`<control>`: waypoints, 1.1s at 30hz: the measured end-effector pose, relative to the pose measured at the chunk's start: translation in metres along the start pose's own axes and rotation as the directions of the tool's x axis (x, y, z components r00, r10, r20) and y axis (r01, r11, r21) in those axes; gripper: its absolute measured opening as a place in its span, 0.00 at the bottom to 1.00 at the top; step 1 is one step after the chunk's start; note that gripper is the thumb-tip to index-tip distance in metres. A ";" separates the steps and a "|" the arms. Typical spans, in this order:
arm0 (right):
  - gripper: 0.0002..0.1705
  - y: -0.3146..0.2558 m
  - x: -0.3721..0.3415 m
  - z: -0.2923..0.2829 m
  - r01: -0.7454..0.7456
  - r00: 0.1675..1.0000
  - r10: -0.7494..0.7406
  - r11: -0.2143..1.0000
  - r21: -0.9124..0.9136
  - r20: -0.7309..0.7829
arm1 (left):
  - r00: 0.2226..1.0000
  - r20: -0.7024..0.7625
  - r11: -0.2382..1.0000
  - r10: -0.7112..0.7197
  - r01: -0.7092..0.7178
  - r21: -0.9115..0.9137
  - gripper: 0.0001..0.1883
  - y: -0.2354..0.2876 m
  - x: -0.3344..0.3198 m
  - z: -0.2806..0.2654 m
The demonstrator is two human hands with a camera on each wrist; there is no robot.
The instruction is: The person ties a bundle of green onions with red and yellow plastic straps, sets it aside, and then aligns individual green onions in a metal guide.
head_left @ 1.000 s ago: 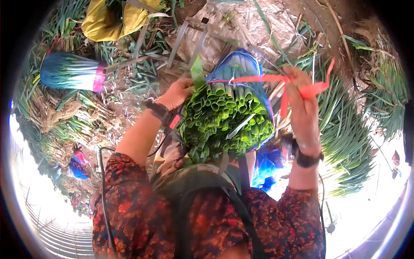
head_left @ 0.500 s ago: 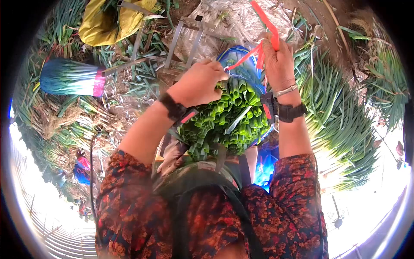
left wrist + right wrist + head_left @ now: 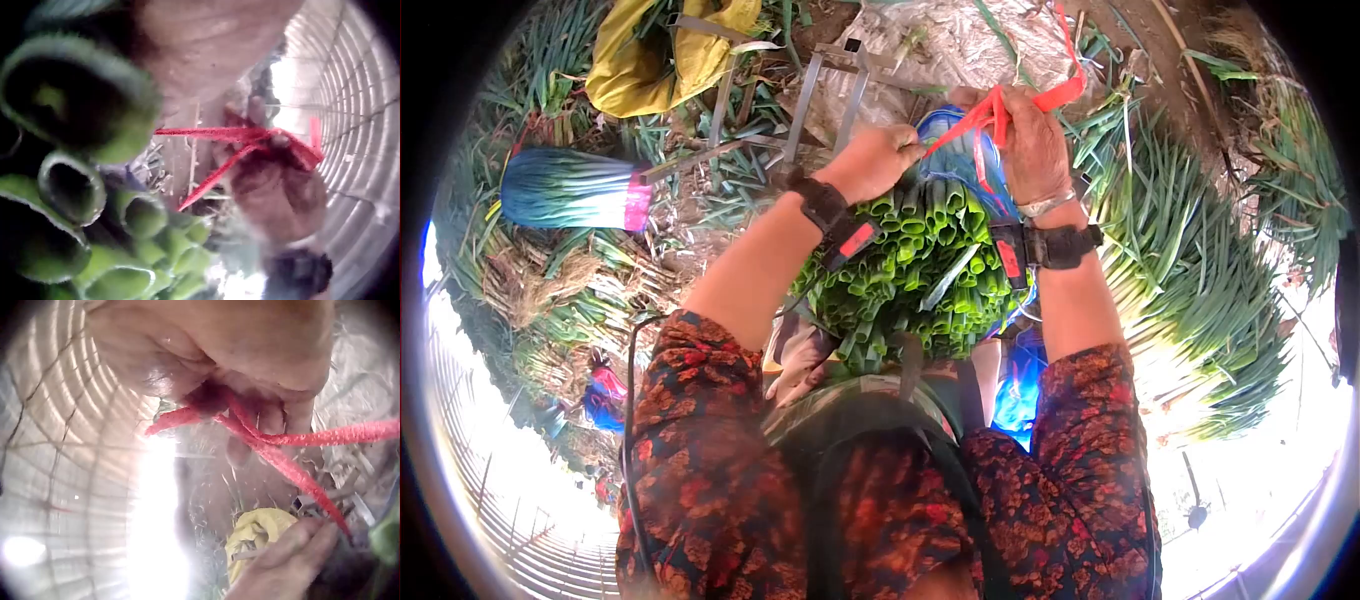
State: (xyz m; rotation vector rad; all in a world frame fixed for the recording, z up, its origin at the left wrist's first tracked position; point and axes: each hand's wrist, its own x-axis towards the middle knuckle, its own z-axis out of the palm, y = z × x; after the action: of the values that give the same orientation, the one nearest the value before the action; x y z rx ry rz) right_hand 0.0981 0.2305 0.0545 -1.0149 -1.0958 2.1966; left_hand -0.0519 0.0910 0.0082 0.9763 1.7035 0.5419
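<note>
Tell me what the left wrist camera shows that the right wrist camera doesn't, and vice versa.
Only the left wrist view shows several hollow green stalk ends up close and the dark strap on the person's other wrist. Only the right wrist view shows the yellow sack. Both share the red ribbon, the right hand gripping it, the left hand and the ribbed, curved covering.

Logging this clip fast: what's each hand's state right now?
Left hand: at the ribbon; whether it grips cannot be told.
Right hand: closed, holding the ribbon.
</note>
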 end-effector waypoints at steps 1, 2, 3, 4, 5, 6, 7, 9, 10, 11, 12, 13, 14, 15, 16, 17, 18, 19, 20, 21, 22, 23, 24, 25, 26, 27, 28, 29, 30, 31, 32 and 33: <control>0.15 0.004 0.001 0.000 -0.070 0.998 0.070 0.994 0.085 0.003 | 0.999 -0.037 0.999 0.021 -0.020 0.029 0.14 -0.005 0.002 0.007; 0.15 0.008 0.003 0.000 -0.137 0.991 0.136 0.976 0.168 0.012 | 0.995 -0.069 0.994 0.066 -0.059 0.091 0.14 -0.010 0.007 0.013; 0.15 0.013 0.005 0.000 -0.203 0.979 0.203 0.947 0.247 0.028 | 0.999 -0.033 1.000 -0.026 0.026 0.017 0.14 -0.016 0.012 0.017; 0.16 0.022 0.006 0.004 -0.154 0.987 0.159 0.936 0.317 0.009 | 0.993 0.010 0.992 -0.116 0.116 -0.056 0.15 -0.015 0.013 0.020; 0.16 0.023 0.005 0.001 -0.177 0.983 0.182 0.933 0.314 0.013 | 0.978 0.059 0.970 -0.202 0.208 -0.124 0.15 -0.015 0.013 0.021; 0.15 0.024 0.004 -0.001 -0.200 0.979 0.205 0.929 0.312 0.016 | 0.999 0.004 0.994 -0.043 0.044 -0.101 0.16 -0.019 0.012 0.018; 0.15 0.023 0.004 -0.001 -0.223 0.974 0.227 0.924 0.311 0.022 | 0.992 -0.049 0.990 0.117 -0.120 -0.067 0.17 -0.028 0.010 0.011; 0.14 0.016 -0.002 -0.003 -0.293 0.955 0.294 0.918 0.266 0.038 | 0.988 -0.146 0.976 0.041 -0.071 -0.207 0.18 -0.011 -0.005 -0.025; 0.14 0.011 -0.006 -0.009 -0.310 0.951 0.304 0.913 0.265 0.065 | 0.968 -0.147 0.911 -0.203 0.131 -0.392 0.19 0.014 -0.019 -0.054; 0.14 0.006 -0.010 -0.012 -0.326 0.945 0.312 0.908 0.262 0.096 | 0.896 -0.408 0.982 0.175 -0.127 0.142 0.19 -0.019 -0.021 -0.077; 0.15 -0.002 -0.017 -0.008 -0.376 0.925 0.374 0.885 0.276 0.063 | 0.891 -0.441 0.946 -0.105 -0.047 -0.320 0.19 -0.029 -0.025 -0.092; 0.16 -0.006 -0.024 -0.008 -0.383 0.923 0.373 0.885 0.265 0.088 | 0.816 -0.439 0.694 -0.377 -0.065 -0.717 0.18 -0.039 -0.029 -0.107; 0.16 -0.011 -0.034 -0.003 -0.394 0.918 0.392 0.886 0.244 0.058 | 0.772 -0.485 0.783 -0.411 0.026 -0.622 0.18 -0.041 -0.037 -0.115; 0.16 -0.016 -0.045 0.002 -0.403 0.913 0.407 0.889 0.220 0.025 | 0.726 -0.534 0.846 -0.434 0.124 -0.519 0.17 -0.045 -0.046 -0.124; 0.14 -0.019 -0.058 0.008 -0.369 0.929 0.366 0.914 0.168 0.054 | 0.762 -0.570 0.946 -0.306 0.175 -0.273 0.16 -0.071 -0.053 -0.122; 0.13 -0.023 -0.073 0.013 -0.332 0.942 0.324 0.936 0.116 0.083 | 0.804 -0.567 0.978 -0.177 0.208 -0.010 0.16 -0.115 -0.057 -0.104; 0.11 -0.030 -0.088 0.014 -0.246 0.960 0.254 0.966 -0.074 0.115 | 0.848 -0.526 0.942 -0.057 0.220 0.253 0.15 -0.149 -0.059 -0.083; 0.10 -0.038 -0.103 0.015 -0.140 0.972 0.181 0.957 -0.255 0.147 | 0.930 -0.289 0.872 0.228 -0.063 0.485 0.15 -0.170 -0.066 -0.060; 0.10 -0.043 -0.115 0.011 -0.264 0.953 0.260 0.965 0.000 0.155 | 0.891 0.012 0.696 0.455 -0.363 0.619 0.16 -0.177 -0.079 -0.042; 0.11 -0.049 -0.128 0.011 -0.373 0.925 0.335 0.892 0.254 0.180 | 0.896 0.052 0.743 0.441 -0.397 0.539 0.16 -0.155 -0.092 -0.024; 0.10 -0.066 -0.140 0.026 -0.367 0.929 0.365 0.930 0.025 0.058 | 0.897 0.096 0.784 0.432 -0.426 0.451 0.15 -0.125 -0.102 0.001; 0.13 -0.085 -0.148 0.037 -0.338 0.939 0.345 0.924 -0.181 0.006 | 0.909 -0.127 0.877 0.397 -0.334 0.346 0.13 -0.120 -0.109 0.025; 0.17 -0.103 -0.157 0.047 -0.316 0.945 0.324 0.869 -0.379 -0.046 | 0.979 -0.199 0.998 0.054 -0.060 -0.024 0.13 -0.088 -0.114 0.026; 0.17 -0.118 -0.166 0.048 -0.259 0.956 0.294 0.804 -0.535 -0.021 | 0.948 -0.127 0.892 -0.292 0.222 -0.394 0.15 -0.060 -0.122 0.023; 0.16 -0.133 -0.175 0.046 -0.192 0.963 0.268 0.715 -0.672 0.009 | 0.966 -0.063 0.909 -0.252 0.213 -0.358 0.16 -0.055 -0.129 0.028; 0.14 -0.150 -0.187 0.040 -0.264 0.956 0.292 0.794 -0.548 -0.037 | 0.978 0.001 0.927 -0.209 0.198 -0.318 0.17 -0.051 -0.134 0.032; 0.12 -0.166 -0.199 0.035 -0.321 0.945 0.316 0.855 -0.407 -0.082 | 0.984 0.067 0.944 -0.165 0.177 -0.277 0.18 -0.046 -0.138 0.036; 0.11 -0.184 -0.212 0.027 -0.420 0.890 0.427 0.904 0.077 -0.159 | 0.947 0.225 0.899 -0.230 0.295 -0.324 0.18 -0.025 -0.142 0.029; 0.12 -0.211 -0.219 0.032 -0.332 0.934 0.332 0.943 0.021 -0.131 | 0.880 0.385 0.840 -0.277 0.417 -0.347 0.17 0.012 -0.146 0.014; 0.14 -0.234 -0.224 0.037 -0.239 0.967 0.235 0.970 -0.034 -0.097 | 0.787 0.538 0.772 -0.303 0.534 -0.346 0.17 0.037 -0.151 0.009; 0.13 -0.243 -0.230 0.031 -0.225 0.968 0.214 0.972 -0.072 -0.135 | 0.866 0.424 0.877 0.266 -0.035 -0.478 0.17 0.037 -0.156 0.030; 0.12 -0.248 -0.236 0.023 -0.208 0.967 0.188 0.972 -0.105 -0.172 | 0.595 0.267 0.633 0.758 -0.573 -0.521 0.17 0.036 -0.164 0.051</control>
State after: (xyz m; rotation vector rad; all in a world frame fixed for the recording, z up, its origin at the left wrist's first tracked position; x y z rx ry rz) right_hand 0.2453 0.1986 0.3623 -1.3849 -1.1072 2.1748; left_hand 0.0271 -0.0284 0.1096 1.3324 0.6802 1.0092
